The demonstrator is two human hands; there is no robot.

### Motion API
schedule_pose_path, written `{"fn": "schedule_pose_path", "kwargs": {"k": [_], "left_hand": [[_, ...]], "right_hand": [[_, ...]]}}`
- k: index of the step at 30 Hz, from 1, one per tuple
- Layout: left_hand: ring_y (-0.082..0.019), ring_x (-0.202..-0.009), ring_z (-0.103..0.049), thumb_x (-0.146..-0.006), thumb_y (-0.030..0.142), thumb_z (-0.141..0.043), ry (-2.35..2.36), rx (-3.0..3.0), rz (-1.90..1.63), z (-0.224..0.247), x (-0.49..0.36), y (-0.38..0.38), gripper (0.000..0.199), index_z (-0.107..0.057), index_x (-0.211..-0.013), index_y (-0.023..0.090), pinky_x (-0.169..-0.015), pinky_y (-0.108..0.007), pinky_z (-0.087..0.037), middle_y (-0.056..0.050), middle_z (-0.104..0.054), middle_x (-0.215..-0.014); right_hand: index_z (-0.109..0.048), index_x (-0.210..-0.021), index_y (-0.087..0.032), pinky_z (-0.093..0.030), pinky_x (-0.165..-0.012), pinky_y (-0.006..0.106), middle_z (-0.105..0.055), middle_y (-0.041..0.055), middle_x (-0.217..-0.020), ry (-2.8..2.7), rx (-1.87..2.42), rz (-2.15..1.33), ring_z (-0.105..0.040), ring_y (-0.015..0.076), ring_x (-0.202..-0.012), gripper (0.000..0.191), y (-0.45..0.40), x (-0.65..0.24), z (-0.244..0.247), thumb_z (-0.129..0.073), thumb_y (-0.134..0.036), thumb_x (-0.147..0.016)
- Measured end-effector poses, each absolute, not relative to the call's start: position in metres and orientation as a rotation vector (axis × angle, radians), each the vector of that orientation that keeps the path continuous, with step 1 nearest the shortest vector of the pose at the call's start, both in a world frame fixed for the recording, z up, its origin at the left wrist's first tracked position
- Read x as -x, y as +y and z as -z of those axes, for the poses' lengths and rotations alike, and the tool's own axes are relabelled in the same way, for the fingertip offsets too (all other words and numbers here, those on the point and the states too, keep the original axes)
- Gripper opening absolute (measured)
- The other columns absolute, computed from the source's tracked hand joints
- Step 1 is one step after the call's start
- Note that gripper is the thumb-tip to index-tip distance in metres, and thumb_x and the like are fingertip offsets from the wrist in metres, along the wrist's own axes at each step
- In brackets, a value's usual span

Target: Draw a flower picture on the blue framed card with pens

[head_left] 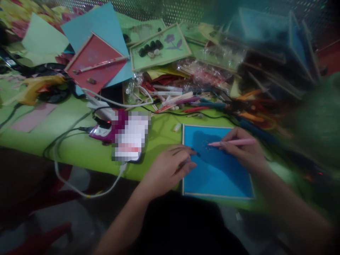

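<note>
A blue board [217, 177] with thin wooden strips along its edges lies at the table's front. My right hand [243, 150] is closed around a pink felt-tip pen [239, 142], whose tip meets the board's upper part. Faint light lines of a small drawing [206, 145] show at the tip. My left hand [172, 166] rests over the board's left edge, its fingers loosely bent and thumb apart. A small dark spot lies by its fingertips; I cannot tell whether it is shadow or an object. Just beyond the board's upper left corner lies a small whitish piece [177, 127].
Left of the board, a phone [130, 136] with a white cable leans on a purple-and-white device [102, 131]. A yellow glue gun [39, 86] lies farther left. Behind are pens, sticks, orange-handled scissors [255, 118], a green framed picture with stones [162, 47] and a red framed board [106, 72].
</note>
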State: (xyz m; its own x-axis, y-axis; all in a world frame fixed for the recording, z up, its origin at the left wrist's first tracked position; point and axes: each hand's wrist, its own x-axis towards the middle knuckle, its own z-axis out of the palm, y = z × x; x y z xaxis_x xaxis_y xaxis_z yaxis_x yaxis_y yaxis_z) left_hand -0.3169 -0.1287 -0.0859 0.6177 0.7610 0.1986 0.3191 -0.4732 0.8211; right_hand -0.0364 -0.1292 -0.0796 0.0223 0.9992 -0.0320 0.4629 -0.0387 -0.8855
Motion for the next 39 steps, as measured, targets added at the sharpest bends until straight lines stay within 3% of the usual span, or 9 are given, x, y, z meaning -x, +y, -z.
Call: {"fn": "schedule_pose_path", "kwargs": {"k": [39], "left_hand": [[-0.025, -0.121, -0.069, -0.108, 0.037, -0.057, 0.854, -2.053, -0.698, 0.0881, 0.3171, -0.1291, 0.023, -0.060, -0.091, 0.021, -0.104, -0.043, -0.053, -0.005, -0.078, -0.125]], "right_hand": [[-0.068, -0.081, -0.024, -0.048, -0.059, 0.030, -0.071, 0.0019, -0.073, -1.586, 1.555, -0.976, -0.063, 0.0176, -0.065, 0.026, -0.1293, 0.0353, 0.0801, -0.080, -0.046, -0.087]]}}
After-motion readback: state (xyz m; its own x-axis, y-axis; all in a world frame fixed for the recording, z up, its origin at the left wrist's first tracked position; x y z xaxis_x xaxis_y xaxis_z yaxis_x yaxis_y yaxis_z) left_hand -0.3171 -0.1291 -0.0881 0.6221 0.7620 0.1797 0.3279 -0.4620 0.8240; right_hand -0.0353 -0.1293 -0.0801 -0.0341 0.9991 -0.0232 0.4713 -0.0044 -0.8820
